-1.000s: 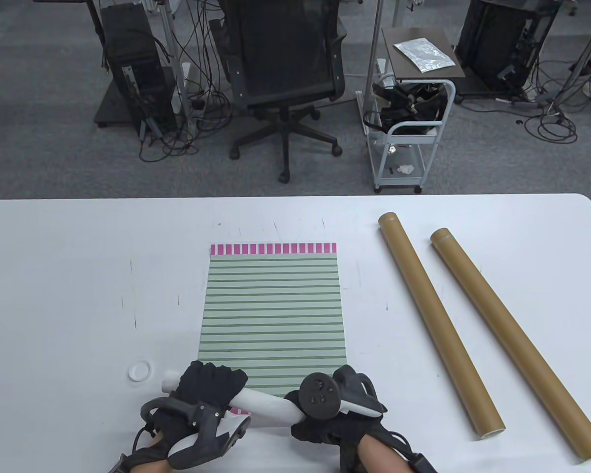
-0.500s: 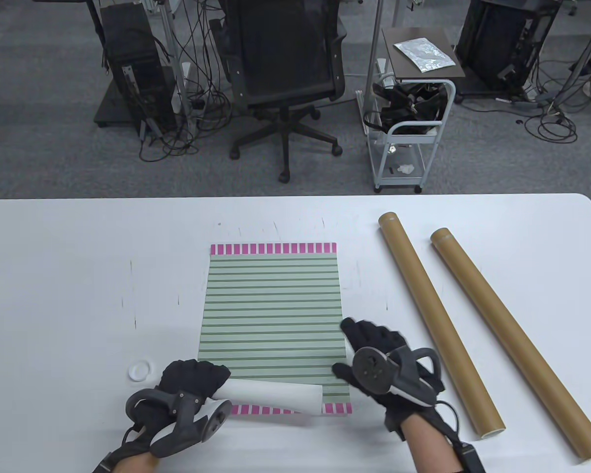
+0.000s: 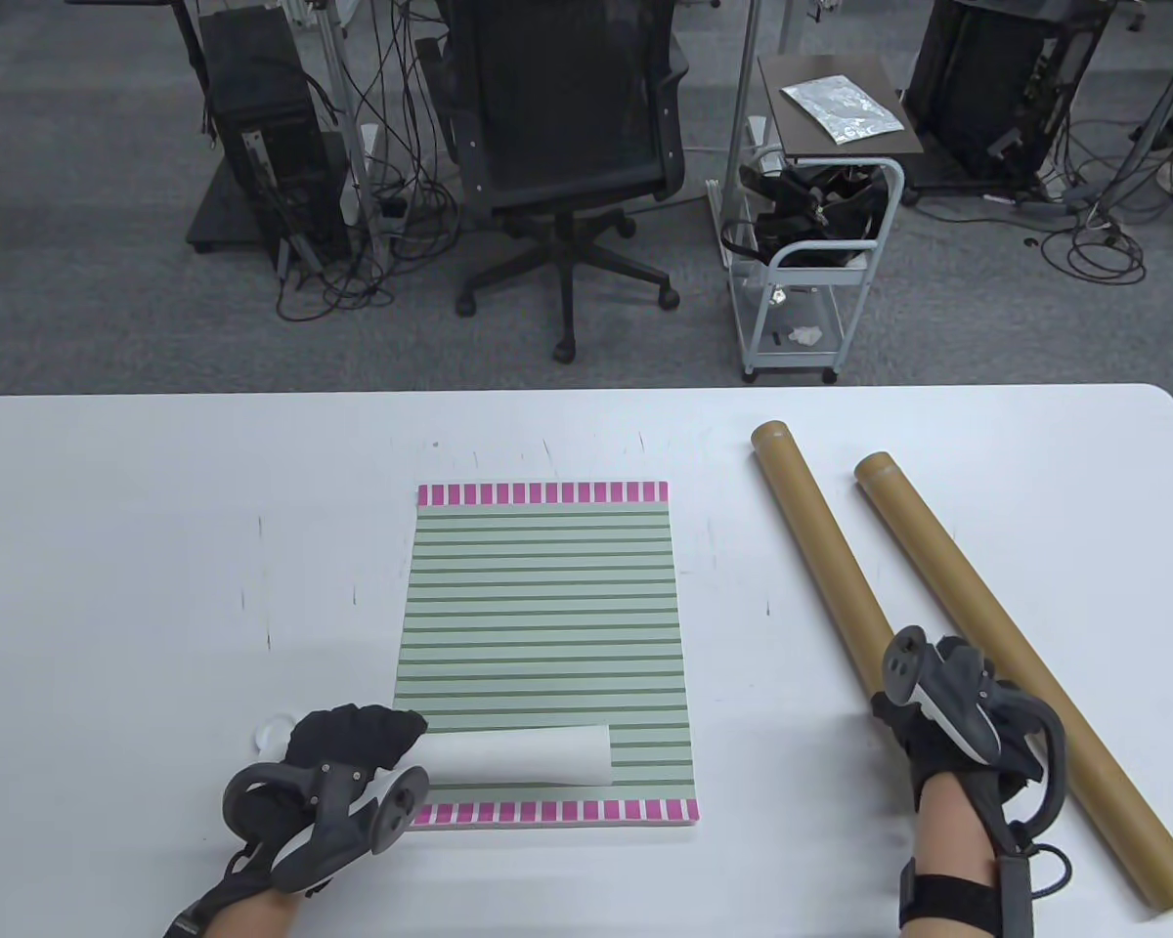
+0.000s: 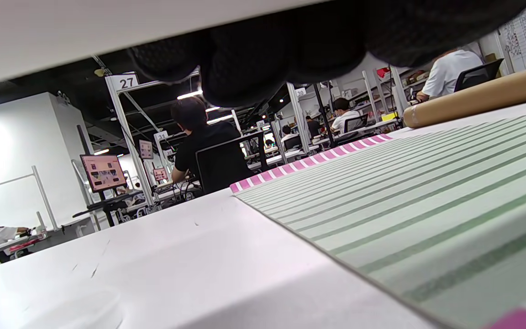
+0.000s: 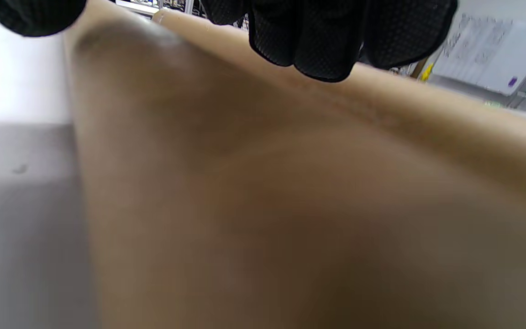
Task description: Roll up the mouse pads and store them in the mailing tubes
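At the near edge of the white table (image 3: 108, 547), my left hand (image 3: 352, 747) holds the left end of a rolled white mouse pad (image 3: 518, 754), its gloved fingers curled over the roll, which lies across the near end of a flat mouse pad (image 3: 543, 625) striped in pale and dark green with a pink-and-white checked band at its near and far edges. The roll runs left to right, just far of the near pink band, and stops short of the flat pad's right edge. My right hand (image 3: 958, 708) sits well to the right, over the near half of the left mailing tube (image 3: 831, 576); the right wrist view shows my fingertips (image 5: 322, 41) hanging close above the brown cardboard, but I cannot tell whether they grip the tube or only hover at it. The right mailing tube (image 3: 1026, 674) lies just beside it, both slanting from far left to near right. A small white tube cap (image 3: 272, 731) rests on the table just left of my left hand. Beyond the table stand a black office chair (image 3: 562, 147) and a white trolley (image 3: 811, 264).
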The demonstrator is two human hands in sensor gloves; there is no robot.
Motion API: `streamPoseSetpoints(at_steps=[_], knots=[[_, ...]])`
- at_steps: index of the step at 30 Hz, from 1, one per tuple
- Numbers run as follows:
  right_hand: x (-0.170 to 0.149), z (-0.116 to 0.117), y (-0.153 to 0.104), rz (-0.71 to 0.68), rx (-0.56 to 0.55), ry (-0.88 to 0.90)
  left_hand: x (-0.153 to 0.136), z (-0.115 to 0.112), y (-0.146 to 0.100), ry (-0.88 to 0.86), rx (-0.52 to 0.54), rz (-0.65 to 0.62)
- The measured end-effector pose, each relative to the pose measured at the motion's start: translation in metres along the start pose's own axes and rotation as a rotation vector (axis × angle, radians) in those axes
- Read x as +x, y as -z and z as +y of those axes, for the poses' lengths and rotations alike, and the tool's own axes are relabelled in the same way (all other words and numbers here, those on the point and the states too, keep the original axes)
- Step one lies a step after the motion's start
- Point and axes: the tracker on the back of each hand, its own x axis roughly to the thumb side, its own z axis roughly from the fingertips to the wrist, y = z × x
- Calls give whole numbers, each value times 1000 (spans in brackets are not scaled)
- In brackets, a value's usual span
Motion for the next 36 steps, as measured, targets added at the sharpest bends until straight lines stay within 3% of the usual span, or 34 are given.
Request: streamPoseSetpoints(at_steps=[7,10,24,30,32,36], knots=[[24,12,24,73,120,73,-3,-1,2,-20,-8,5],[33,12,32,91,86,2,-2,-1,2,-13,-4,-5],[53,5,47,117,41,16,1,3,1,-13,-22,-14],[43,-9,27,38,61,-57,-3,4,2,-28,-28,-1],[37,-21,9,-17,13,-74,-4,4,2,-31,-29,3],[39,-56,-44,-191,-209,-67,-9,4,6,-22,-41,31]])
